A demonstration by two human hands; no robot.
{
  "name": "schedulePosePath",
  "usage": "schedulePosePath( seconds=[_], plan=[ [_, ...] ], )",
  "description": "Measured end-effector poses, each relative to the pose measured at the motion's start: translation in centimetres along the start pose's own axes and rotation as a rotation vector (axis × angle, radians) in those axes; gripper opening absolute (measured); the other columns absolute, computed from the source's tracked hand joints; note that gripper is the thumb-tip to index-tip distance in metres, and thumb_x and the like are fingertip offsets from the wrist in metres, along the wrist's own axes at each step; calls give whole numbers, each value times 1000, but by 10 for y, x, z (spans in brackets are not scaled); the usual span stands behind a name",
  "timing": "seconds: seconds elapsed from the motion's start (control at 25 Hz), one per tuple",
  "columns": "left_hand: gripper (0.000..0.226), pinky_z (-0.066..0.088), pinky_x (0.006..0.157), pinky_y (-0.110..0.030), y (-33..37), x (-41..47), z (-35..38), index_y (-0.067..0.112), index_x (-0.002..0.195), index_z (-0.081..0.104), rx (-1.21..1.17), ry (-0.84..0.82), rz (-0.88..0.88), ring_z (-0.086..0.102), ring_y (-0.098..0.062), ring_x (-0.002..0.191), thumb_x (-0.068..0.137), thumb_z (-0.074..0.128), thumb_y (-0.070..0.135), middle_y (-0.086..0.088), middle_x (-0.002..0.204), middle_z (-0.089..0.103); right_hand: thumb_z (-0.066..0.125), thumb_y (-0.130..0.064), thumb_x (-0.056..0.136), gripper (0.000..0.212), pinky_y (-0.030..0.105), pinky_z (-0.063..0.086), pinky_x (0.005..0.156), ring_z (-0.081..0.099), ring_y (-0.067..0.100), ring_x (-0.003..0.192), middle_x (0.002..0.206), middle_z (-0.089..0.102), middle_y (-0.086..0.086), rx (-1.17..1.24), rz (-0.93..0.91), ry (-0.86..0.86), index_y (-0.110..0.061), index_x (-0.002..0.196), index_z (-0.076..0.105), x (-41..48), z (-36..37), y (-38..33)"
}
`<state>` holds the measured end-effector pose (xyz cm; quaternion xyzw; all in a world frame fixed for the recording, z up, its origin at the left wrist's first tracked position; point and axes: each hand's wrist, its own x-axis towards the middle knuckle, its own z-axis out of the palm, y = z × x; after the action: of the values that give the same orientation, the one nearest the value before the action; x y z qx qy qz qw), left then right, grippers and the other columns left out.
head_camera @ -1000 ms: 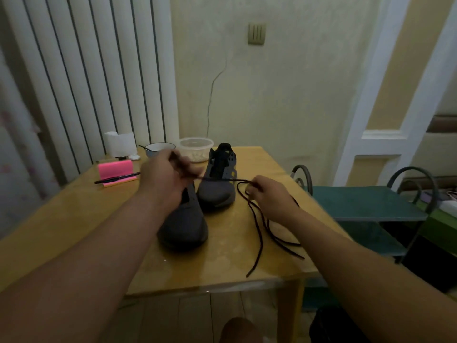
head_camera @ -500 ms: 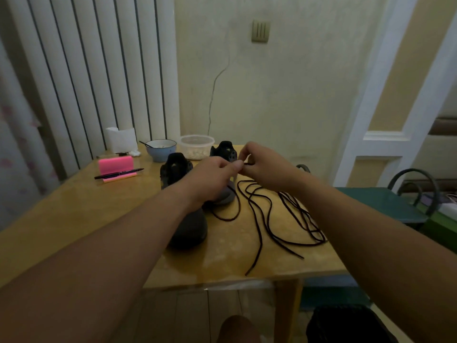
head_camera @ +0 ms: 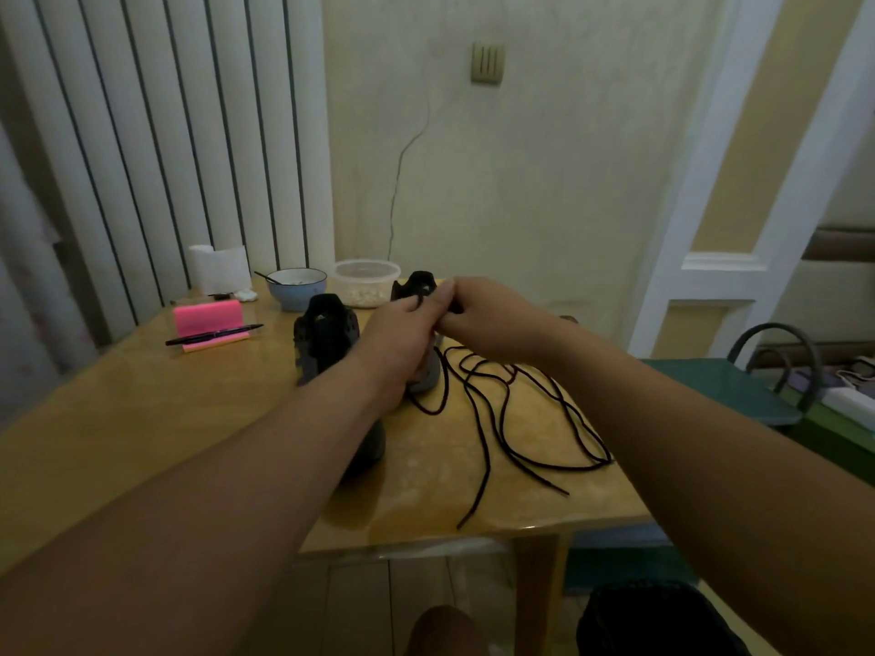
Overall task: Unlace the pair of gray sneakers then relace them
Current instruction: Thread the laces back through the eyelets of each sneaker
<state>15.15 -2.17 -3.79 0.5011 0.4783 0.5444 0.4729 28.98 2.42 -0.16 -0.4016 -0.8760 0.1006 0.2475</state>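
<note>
Both hands meet over the far sneaker [head_camera: 427, 377], which stands on the table [head_camera: 142, 419] just right of the near sneaker [head_camera: 326, 338]; toes point toward us. Left hand [head_camera: 407, 324]: fingers curled, thumb and forefinger pinching a short dark stretch of black lace [head_camera: 502, 419]. Right hand [head_camera: 487, 319]: touching the left, fingers curled, apparently pinching the same lace, though its fingertips are hidden. The rest of the lace lies in loose loops on the table right of the sneakers, its ends near the front edge. We judge unlacing nearly or fully done; whether any lace sits in the eyelets, we cannot tell. Next move, in our judgement: find the lace tip; feed it through the lowest eyelet; draw slack evenly without snagging the loops.
</note>
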Motion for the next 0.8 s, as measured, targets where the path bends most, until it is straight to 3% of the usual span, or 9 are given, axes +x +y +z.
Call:
schedulePosePath(
  seconds=[0.16, 0.28, 0.36, 0.44, 0.52, 0.64, 0.8],
  plan=[
    [24, 30, 40, -19, 12, 10, -15, 16, 102, 68, -335, 147, 46, 37, -5, 46, 110, 51, 31, 4, 70, 57, 64, -28, 100, 27, 38, 47, 61, 55, 19, 65, 78, 59, 8, 97, 88, -19, -2, 92, 63, -8, 1, 17],
    [23, 32, 39, -18, 23, 21, -46, 14, 87, 55, -621, 291, 9, 33, -5, 40, 109, 47, 19, -3, 87, 59, 59, -29, 104, 31, 43, 55, 69, 62, 27, 72, 81, 63, 12, 110, 380, 39, 0, 103, 70, -17, 1, 59],
    [24, 34, 41, -21, 17, 18, -56, 16, 85, 51, -513, 238, 2, 33, -8, 42, 108, 46, 21, -2, 82, 59, 56, -31, 105, 34, 46, 57, 75, 64, 31, 76, 83, 65, 16, 141, 547, 132, 1, 107, 71, -18, 1, 72],
    [29, 36, 44, -26, 7, 10, -43, 17, 91, 56, -121, 85, 1, 35, -11, 46, 108, 53, 40, 1, 68, 51, 58, -33, 103, 33, 45, 55, 74, 65, 29, 81, 91, 68, 19, 110, 448, 182, -2, 107, 67, -9, 4, 61],
    [44, 36, 45, -28, 0, 2, -23, 15, 98, 60, 174, -62, -28, 36, -12, 48, 101, 58, 58, 3, 61, 44, 60, -30, 100, 23, 37, 50, 68, 61, 19, 79, 91, 66, 10, 62, 246, 174, -8, 107, 62, -1, 5, 33],
    [50, 30, 45, -29, 0, -1, -7, 18, 79, 56, 111, -157, -88, 32, -14, 46, 98, 58, 65, -1, 60, 37, 59, -23, 102, 21, 30, 49, 66, 60, 15, 82, 96, 64, 3, 45, 52, 115, -10, 116, 53, -2, 3, 4],
    [41, 27, 42, -25, 3, 1, -8, 25, 73, 55, -111, -142, -128, 28, -11, 44, 104, 58, 51, 2, 59, 35, 57, -14, 99, 61, 35, 57, 81, 67, 14, 91, 100, 67, 0, 150, 4, 51, -10, 153, 29, -13, 10, -3]
  ],
)
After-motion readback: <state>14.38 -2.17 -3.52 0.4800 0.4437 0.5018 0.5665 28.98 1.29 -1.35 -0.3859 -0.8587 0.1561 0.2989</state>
